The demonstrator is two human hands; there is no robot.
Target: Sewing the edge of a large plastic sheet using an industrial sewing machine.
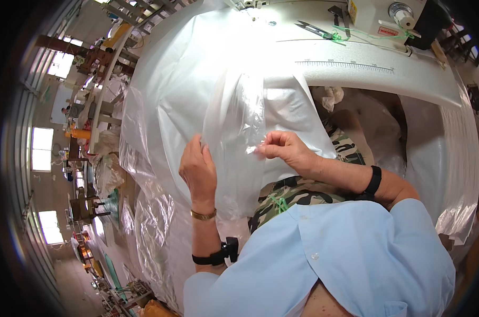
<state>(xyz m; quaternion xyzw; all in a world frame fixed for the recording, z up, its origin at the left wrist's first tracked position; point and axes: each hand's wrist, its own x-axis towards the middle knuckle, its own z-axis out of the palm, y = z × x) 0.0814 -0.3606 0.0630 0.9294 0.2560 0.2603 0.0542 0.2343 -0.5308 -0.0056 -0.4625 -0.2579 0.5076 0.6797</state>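
The end of a clear strip (254,108) is pinched by the right hand (288,149); beyond that grip, the white sheet (184,100) is crossed by it. Whether anything is grasped by the left hand (200,173), left of the grip, cannot be told.

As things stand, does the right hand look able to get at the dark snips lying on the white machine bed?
Likely yes: the dark snips lie mostly uncovered, green thread at one end, and the way looks open, though the right hand would probably first release the clear plastic strip.
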